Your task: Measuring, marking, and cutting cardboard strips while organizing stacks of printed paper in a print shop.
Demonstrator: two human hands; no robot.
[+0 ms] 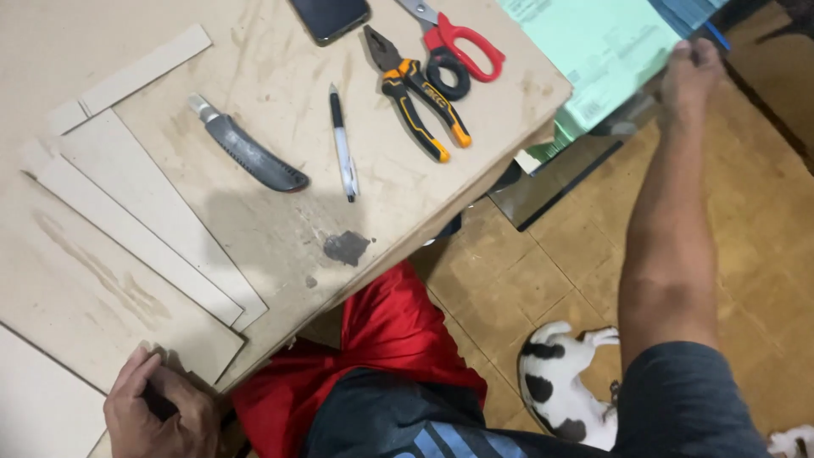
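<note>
**Fingers on the papers, a fist on the board**

The fingers of the right hand [691,72] lay flat and released against the stack of pale green papers [593,51] at one o'clock, pressing rather than pinching, where the sheets overhung the tabletop's far corner. The left hand [157,411], down at seven o'clock, was curled nearly into a fist on the corner of a cardboard sheet [110,297]; whether it truly gripped the edge I could not tell.

To shift those sheets cleanly, I judged a thumb underneath would serve better than a flat push, since the stack hung half off the edge.

Moving outward, red-handled scissors [462,47] and orange-handled pliers [415,89] lay at twelve o'clock, then a pen [343,144], a grey utility knife [250,153] and a dark phone [331,17]. Cut cardboard strips [144,212] fanned toward ten o'clock. The tabletop [280,229] was scuffed and stained beige. Below, tan floor tiles [517,280], and a black-and-white dog [560,382] at five o'clock.
</note>
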